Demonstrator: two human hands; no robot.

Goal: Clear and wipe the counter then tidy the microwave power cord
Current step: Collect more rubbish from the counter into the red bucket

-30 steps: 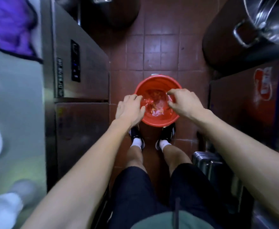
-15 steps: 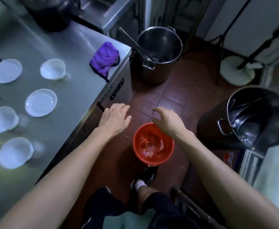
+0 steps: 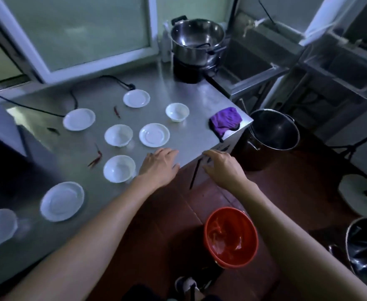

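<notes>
The steel counter (image 3: 191, 92) carries several white plates and bowls, among them a plate (image 3: 154, 135) and a bowl (image 3: 119, 168) near its front edge. Red chilli scraps (image 3: 96, 159) lie between the dishes. A purple cloth (image 3: 226, 121) sits on the counter's right corner. A black power cord (image 3: 74, 101) trails along the back. My left hand (image 3: 159, 165) hovers open over the counter's front edge, right of the near bowl. My right hand (image 3: 223, 166) is open just off the counter's corner, holding nothing. The microwave's dark side (image 3: 2, 148) is at the left.
A red bucket (image 3: 231, 236) with scraps stands on the tiled floor below my right arm. A steel pot (image 3: 197, 40) sits on a burner at the counter's back right. Large steel pots (image 3: 273, 129) stand on the floor to the right, beside sinks.
My view has swung up from the red bucket to the counter. Both hands rose from the bucket's rim to the counter's front edge, empty.
</notes>
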